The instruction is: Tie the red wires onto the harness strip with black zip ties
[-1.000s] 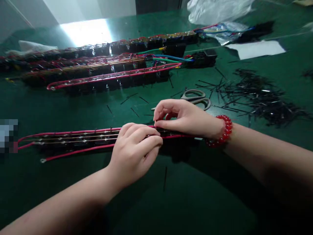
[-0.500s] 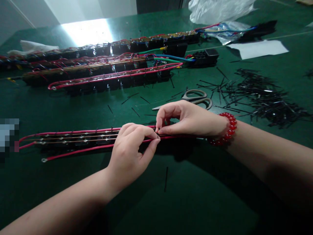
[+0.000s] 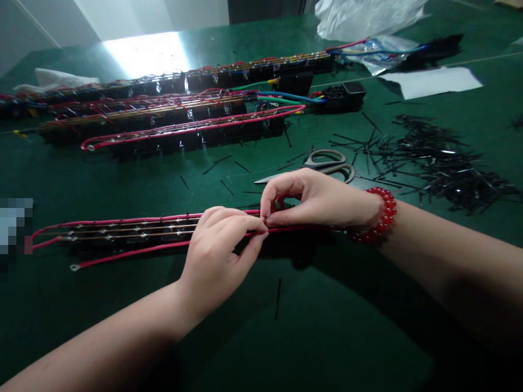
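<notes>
A long black strip assembly [image 3: 133, 238] with bare metal rods along its top lies across the green table. Red cables run along both its edges, and small black ties bind the upper one. At the lower red cable's left end is a ring terminal [image 3: 74, 267]. My left hand [image 3: 218, 256] lies over the strip's middle, thumb and forefinger pinched. My right hand [image 3: 312, 198], a red bead bracelet at its wrist, pinches right beside it. Between the two sets of fingertips a small dark piece, seemingly a cable tie [image 3: 265, 220], is mostly hidden.
Scissors [image 3: 327, 158] lie just beyond my right hand. A heap of black cable ties [image 3: 445, 158] spreads at the right, with loose ones scattered about. Similar wired assemblies [image 3: 183, 128] lie farther back, near white paper [image 3: 437, 81] and a plastic bag [image 3: 368, 19].
Both hands stay at the same spot on the strip. The fingertips shift only slightly, and a bit more of the dark piece shows between them.
</notes>
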A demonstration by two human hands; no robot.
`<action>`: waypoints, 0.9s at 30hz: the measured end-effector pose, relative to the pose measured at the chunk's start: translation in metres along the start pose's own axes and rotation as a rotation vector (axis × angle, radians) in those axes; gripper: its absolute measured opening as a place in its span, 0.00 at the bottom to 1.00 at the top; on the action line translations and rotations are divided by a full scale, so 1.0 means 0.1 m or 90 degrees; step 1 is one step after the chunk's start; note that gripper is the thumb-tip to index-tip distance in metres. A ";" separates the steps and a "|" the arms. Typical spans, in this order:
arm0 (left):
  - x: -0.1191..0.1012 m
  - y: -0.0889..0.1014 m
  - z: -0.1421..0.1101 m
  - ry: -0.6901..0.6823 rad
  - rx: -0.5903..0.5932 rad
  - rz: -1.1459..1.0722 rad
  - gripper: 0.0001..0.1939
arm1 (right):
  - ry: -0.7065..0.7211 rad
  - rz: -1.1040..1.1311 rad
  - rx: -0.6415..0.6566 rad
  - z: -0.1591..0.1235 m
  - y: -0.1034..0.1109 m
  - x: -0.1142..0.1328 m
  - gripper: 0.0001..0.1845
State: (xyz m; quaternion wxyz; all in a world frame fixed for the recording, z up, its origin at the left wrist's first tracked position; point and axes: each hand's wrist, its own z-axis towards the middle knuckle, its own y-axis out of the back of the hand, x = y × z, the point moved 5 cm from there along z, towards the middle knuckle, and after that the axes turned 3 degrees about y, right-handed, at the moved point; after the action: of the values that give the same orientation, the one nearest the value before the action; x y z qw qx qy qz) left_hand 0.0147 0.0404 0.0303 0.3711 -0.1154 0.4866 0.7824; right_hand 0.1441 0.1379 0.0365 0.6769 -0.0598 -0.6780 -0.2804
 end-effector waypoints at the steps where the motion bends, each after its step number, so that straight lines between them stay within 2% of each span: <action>1: 0.00 0.00 0.00 0.001 0.000 0.001 0.02 | 0.001 -0.004 -0.002 0.00 0.00 0.00 0.03; 27: 0.01 0.00 0.00 0.009 0.011 0.025 0.02 | 0.060 -0.052 0.013 -0.01 -0.01 0.05 0.03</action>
State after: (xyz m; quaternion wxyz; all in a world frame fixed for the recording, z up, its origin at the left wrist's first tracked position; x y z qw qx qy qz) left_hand 0.0145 0.0412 0.0299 0.3535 -0.1082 0.4982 0.7843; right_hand 0.1439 0.1356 0.0414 0.6963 -0.0121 -0.6502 -0.3037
